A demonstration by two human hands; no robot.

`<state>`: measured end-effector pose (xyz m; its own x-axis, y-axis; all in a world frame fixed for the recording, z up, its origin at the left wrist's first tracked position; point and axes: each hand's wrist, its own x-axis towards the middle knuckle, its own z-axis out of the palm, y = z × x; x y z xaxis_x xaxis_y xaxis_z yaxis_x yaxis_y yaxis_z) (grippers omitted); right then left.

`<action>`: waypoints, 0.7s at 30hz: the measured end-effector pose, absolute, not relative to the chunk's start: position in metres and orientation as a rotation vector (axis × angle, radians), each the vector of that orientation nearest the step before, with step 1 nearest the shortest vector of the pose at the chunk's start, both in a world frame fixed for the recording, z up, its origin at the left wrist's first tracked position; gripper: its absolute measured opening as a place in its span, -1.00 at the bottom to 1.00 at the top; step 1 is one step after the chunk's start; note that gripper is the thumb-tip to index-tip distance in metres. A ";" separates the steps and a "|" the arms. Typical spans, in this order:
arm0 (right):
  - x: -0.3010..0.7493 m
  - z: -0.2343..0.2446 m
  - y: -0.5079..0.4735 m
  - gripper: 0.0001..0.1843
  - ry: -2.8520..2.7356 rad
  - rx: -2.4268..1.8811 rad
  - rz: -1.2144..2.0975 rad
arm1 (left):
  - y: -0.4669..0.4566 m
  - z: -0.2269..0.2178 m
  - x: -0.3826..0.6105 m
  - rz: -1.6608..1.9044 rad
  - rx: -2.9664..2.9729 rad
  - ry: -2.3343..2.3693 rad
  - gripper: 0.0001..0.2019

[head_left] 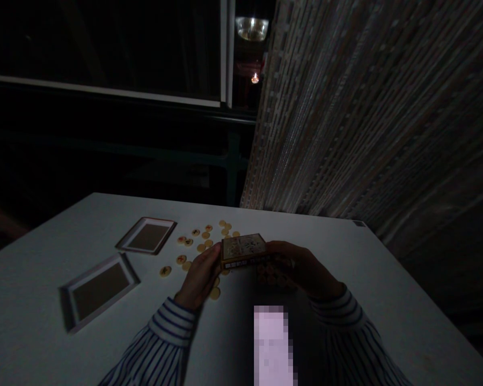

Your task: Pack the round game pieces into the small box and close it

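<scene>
Background: dark room, a pale window frame [225, 53] at the rear.
Curtain: strands [326, 107] fall along the back right, meeting the table's far edge.
Table [386, 316]: white; its surface runs from your right forearm to the right edge. Far edge lies beyond the discs.
Trays: near tray [102, 287] and far tray [148, 237], shallow, rectangular, open side up, at your left; their nearest corners almost meet.
Your left hand [197, 276]: closed on the box's left end, thumb along the edge.
Your right hand [306, 265]: closed at the box's right end; fingertips partly hidden.
Box axis: long side runs left to right, right end slightly farther from you; lettered side faces you.
Box position: between your hands, over the table; whether its underside touches anything cannot be told.
Box [243, 246] finish: flat, dark-edged, mottled grey picture on top.
Discs [165, 271]: round, yellowish, some marked red or black, scattered around your left hand; a shadowed cluster [269, 279] sits beneath your right.
</scene>
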<state>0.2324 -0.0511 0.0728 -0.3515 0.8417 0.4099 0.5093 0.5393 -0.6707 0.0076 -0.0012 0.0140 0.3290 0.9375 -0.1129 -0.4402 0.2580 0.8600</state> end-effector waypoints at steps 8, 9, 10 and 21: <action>0.236 0.067 -0.051 -0.61 -2.064 -1.136 0.612 | 0.000 0.012 0.008 1.067 0.825 0.712 -0.65; 0.237 0.066 -0.051 -0.62 -2.066 -1.133 0.609 | 0.000 0.012 0.008 1.069 0.823 0.698 -0.65; 0.237 0.065 -0.050 -0.62 -2.068 -1.129 0.600 | 0.000 0.012 0.008 1.072 0.818 0.685 -0.64; 0.239 0.061 -0.050 -0.58 -2.106 -1.109 0.631 | 0.004 0.000 0.006 1.086 0.713 0.722 -0.62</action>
